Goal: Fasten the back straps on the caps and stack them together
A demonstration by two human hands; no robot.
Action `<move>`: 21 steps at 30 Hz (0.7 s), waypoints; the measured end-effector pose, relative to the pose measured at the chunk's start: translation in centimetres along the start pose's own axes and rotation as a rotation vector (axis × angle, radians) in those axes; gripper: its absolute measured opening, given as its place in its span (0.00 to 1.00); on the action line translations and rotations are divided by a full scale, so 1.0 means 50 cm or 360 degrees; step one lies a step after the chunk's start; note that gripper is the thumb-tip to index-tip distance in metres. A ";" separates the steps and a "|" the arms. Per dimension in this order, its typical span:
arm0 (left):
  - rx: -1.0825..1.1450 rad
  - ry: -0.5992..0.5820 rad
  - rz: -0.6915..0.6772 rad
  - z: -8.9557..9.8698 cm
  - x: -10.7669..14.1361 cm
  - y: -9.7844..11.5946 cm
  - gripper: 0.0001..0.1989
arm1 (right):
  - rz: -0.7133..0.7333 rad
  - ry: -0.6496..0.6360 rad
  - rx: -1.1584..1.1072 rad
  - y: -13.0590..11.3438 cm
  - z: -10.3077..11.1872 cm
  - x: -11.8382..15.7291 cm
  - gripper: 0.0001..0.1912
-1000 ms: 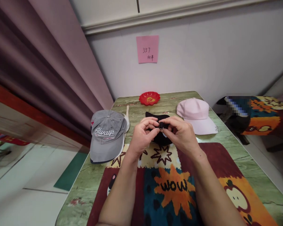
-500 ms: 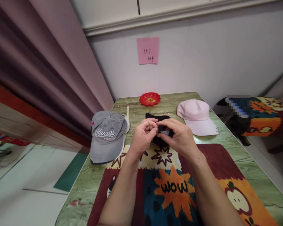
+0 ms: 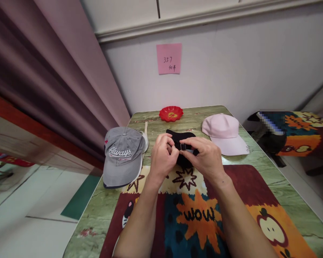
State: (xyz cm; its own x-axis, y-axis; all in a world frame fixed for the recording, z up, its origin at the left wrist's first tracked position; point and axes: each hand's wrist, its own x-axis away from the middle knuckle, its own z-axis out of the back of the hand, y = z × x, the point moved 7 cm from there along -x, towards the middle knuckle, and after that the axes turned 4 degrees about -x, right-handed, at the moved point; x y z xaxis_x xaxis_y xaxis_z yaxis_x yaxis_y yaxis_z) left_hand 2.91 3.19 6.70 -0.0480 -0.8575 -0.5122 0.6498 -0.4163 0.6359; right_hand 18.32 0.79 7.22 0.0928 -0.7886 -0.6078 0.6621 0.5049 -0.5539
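A black cap (image 3: 181, 135) lies at the middle of the table, largely covered by my hands. Its back strap carries a small metal buckle (image 3: 183, 147), which faces me. My right hand (image 3: 206, 154) pinches the strap at the buckle between thumb and fingers. Just left of the buckle, my left hand (image 3: 163, 154) is closed with thumb against curled fingers, on the strap's other part as far as I can see. To the left sits a grey cap (image 3: 122, 150) with "Always" lettering, and to the right a pale pink cap (image 3: 223, 132).
A red scalloped dish (image 3: 171, 114) stands at the back of the green marbled table (image 3: 94, 211). A colourful mat (image 3: 239, 182) covers the front. Behind the grey cap, a pale strip-like item (image 3: 145, 129) sticks out. A pink note (image 3: 169, 58) is on the wall.
My left hand has shifted slightly left, away from the buckle, and its fingers have curled more. The buckle now shows clearly beside my right fingertips.
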 end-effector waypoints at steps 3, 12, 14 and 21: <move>-0.0084 0.0022 0.0048 0.002 -0.004 -0.019 0.08 | -0.0015 0.0004 0.0006 0.004 0.002 -0.001 0.10; 0.0368 -0.0252 -0.0022 -0.006 -0.001 0.004 0.16 | -0.0040 0.0003 0.0009 0.008 0.004 -0.003 0.11; 0.0413 -0.0380 -0.0051 -0.016 0.002 0.013 0.16 | -0.0036 0.0003 0.0024 0.006 0.004 -0.003 0.10; 0.0557 -0.0394 0.0109 -0.024 0.000 -0.024 0.10 | -0.0177 -0.0089 0.0085 0.036 0.014 0.000 0.16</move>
State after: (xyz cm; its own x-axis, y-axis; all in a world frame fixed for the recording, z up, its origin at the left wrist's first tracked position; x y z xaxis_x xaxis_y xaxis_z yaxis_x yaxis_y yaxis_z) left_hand 3.03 4.07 5.23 -0.2223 -0.9155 -0.3353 0.3635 -0.3970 0.8428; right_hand 20.02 1.45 6.64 0.0570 -0.8577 -0.5109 0.7093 0.3950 -0.5839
